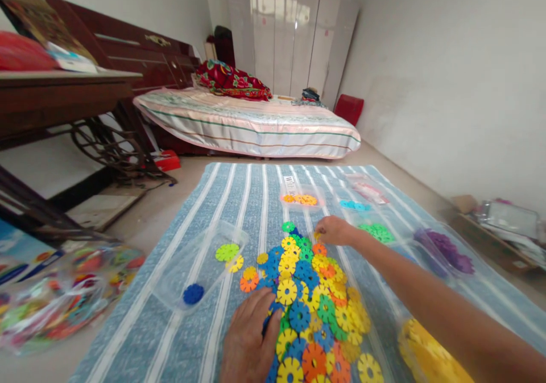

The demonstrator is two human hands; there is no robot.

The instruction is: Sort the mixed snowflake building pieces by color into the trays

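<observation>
A pile of notched plastic flower discs [300, 316] in yellow, blue, orange and green lies on the striped cloth. At the pile's left edge rests my left hand [249, 337], thumb apart from the fingers, with blue discs showing in the gap. My right hand [335, 231] is closed in a pinch beyond the pile's far right side. A bit of a yellow disc [317, 236] shows at its fingertips, mostly hidden. Close to the right hand lies an orange disc [319, 249], and a green disc [288, 226] lies at the pile's far tip.
Clear tubs hold sorted discs: orange [301, 200], light blue [355, 205], green [377, 233], purple [447, 251] and yellow [430, 351]. A tilted clear tub [168, 292] lies left, with lime and dark blue discs. Bagged toys [77, 297] sit on the floor; a bed [256, 124] stands beyond.
</observation>
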